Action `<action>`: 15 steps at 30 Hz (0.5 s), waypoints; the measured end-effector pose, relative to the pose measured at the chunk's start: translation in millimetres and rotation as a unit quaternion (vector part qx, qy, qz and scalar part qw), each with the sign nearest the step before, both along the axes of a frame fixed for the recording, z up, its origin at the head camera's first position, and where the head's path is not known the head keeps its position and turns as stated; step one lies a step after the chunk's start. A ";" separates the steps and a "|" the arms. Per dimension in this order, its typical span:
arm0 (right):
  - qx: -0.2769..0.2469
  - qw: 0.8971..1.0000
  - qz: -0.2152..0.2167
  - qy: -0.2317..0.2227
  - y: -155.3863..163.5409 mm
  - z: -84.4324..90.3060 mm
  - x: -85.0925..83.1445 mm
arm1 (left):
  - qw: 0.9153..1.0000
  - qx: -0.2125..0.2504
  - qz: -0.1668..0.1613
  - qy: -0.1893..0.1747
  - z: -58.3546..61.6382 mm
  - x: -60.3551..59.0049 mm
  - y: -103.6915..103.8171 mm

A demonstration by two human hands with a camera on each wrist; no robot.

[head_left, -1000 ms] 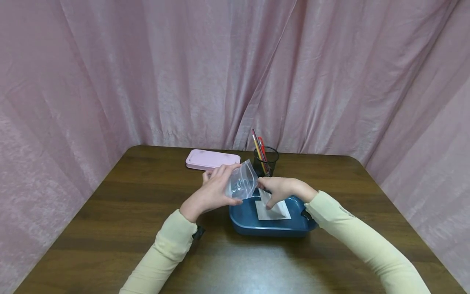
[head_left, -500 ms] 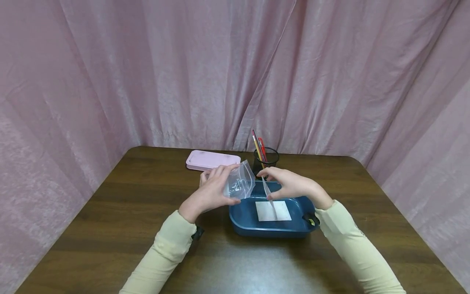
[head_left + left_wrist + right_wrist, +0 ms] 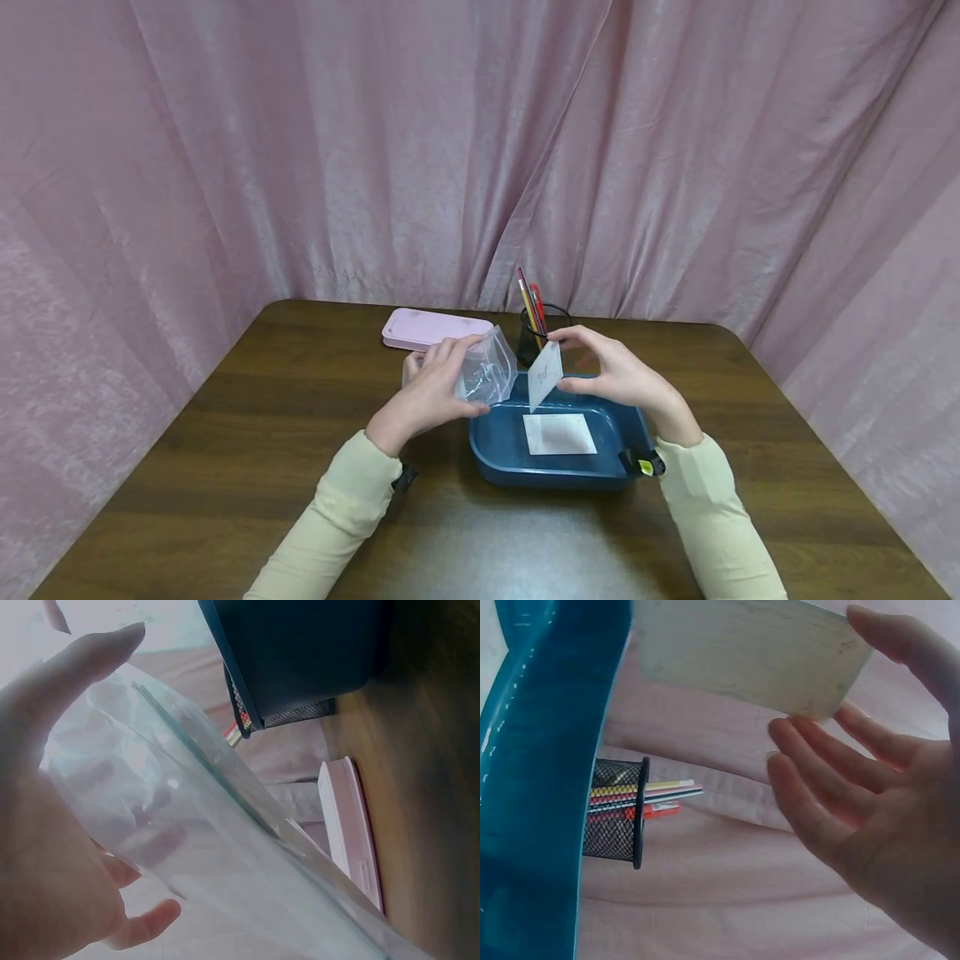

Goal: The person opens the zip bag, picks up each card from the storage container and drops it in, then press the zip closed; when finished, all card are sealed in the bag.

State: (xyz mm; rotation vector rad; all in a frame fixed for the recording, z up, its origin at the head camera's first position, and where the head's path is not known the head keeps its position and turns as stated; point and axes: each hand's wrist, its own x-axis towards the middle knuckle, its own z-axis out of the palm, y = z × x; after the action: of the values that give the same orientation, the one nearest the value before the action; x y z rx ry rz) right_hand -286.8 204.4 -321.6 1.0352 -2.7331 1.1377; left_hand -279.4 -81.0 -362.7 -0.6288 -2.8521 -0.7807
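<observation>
**Card lifted clear of the tray, bag held beside it**

Tray (image 3: 495,454) of dark blue plastic sits on the tabletop (image 3: 225,467) with one white card (image 3: 559,433) lying flat on its floor. Behind it a black mesh pen cup (image 3: 542,333) holds pencils and a red pen, upright and leaning left. A pink case (image 3: 431,327) lies closed at the far edge, just left of the cup. The clear zip bag (image 3: 486,373) looks empty apart from creases and glare; the left wrist view shows only film.

One second ago the right hand was down in the tray, fingers on the cards there. Half a second ago it had risen with a card seen edge-on. Now that lifted card (image 3: 545,374) is above the tray's back rim, tilted, its face turned toward the bag, and the right forearm has swung up and inward. The bag has hardly shifted.

The left hand (image 3: 431,392) grips the bag, thumb beneath and fingers curled over its top. The right hand (image 3: 618,375) pinches the lifted card between thumb and fingertips (image 3: 810,757), palm facing left, wrist over the tray's right end.
</observation>
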 end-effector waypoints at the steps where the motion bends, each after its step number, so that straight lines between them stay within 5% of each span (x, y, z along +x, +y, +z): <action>1: -0.005 1.000 -0.006 0.007 0.8 0.4 0.7 | 1.000 -0.001 0.002 0.000 0.1 -0.1 0.0; 7: -0.055 0.997 -0.033 0.033 5.0 1.4 5.5 | 1.000 0.000 0.010 -0.007 -1.0 0.5 -1.1; 15: -0.142 0.988 -0.017 0.064 6.0 -0.7 6.3 | 1.000 0.001 0.016 -0.017 -1.0 2.9 -2.2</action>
State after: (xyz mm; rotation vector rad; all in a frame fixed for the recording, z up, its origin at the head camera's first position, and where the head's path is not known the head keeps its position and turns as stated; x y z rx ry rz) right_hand -280.5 210.4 -322.3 0.9796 -2.3923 1.3533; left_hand -276.5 -83.2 -363.7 -0.5736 -2.8838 -0.7959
